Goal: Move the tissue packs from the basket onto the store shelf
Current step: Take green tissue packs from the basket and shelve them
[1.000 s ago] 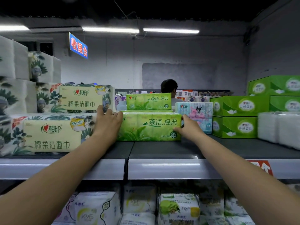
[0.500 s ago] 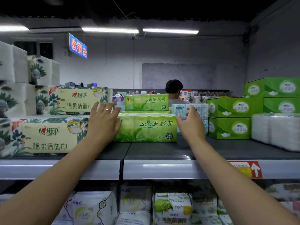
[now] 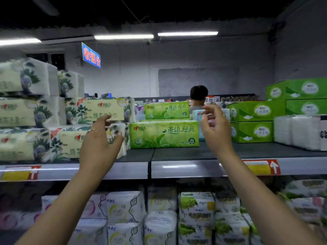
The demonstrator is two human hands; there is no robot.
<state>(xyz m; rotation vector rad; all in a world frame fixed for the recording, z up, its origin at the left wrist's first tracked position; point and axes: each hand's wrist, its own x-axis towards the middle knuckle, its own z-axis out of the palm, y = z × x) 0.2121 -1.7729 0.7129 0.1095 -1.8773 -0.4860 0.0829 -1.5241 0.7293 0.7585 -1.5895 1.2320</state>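
1. A green tissue pack [image 3: 164, 134] is seen lying flat on the store shelf [image 3: 177, 154], near its front edge and about midway along it; the writing "茶语.经典" and a small round "100" mark can be read on its front.
2. A second green pack [image 3: 166, 110] with the same writing is set behind and above the first, so two green packs are counted.
3. The front pack is flanked by both hands and touched by neither.
4. The left hand [image 3: 99, 144] is held open with fingers loosely curled and nothing gripped, just left of the pack and in front of the cream packs; a ring is worn on one finger.
5. The right hand [image 3: 215, 127] is raised just right of the pack's upper right corner, fingers spread and bent, nothing held; a ring is seen here too.
6. Cream floral packs [image 3: 104, 110] are stacked toward the shelf's left end; a heart logo with "相印" is legible.
7. Four green boxes [image 3: 254, 131] are stacked toward the right end; their labels are too blurred to read.
8. A blue sign [image 3: 91, 55] reading "收银台" is hung on the back wall.
9. A red arrow tag [image 3: 261, 167] is fixed to the shelf's front edge.
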